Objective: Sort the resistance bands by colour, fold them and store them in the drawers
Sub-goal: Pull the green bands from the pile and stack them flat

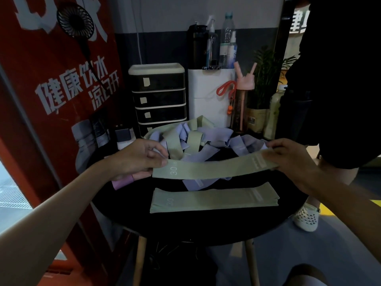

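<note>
I hold a pale green resistance band (pixel 212 167) marked "30" stretched flat above the black round table (pixel 206 226). My left hand (pixel 138 157) pinches its left end and my right hand (pixel 292 159) pinches its right end. Below it, on the table, lies a flat stack of green bands (pixel 214 200). Behind the held band sits a tangled heap of lilac and green bands (pixel 198 137). A pink band (pixel 123 181) lies partly hidden under my left hand. The black drawer unit (pixel 158 98) stands at the back with its drawers closed.
A white box (pixel 208 96) with bottles on top stands right of the drawers, with a pink bottle (pixel 243 96) and a potted plant (pixel 266 83) beside it. A red poster wall is on the left. Another person in dark clothes (pixel 329 79) stands at the right.
</note>
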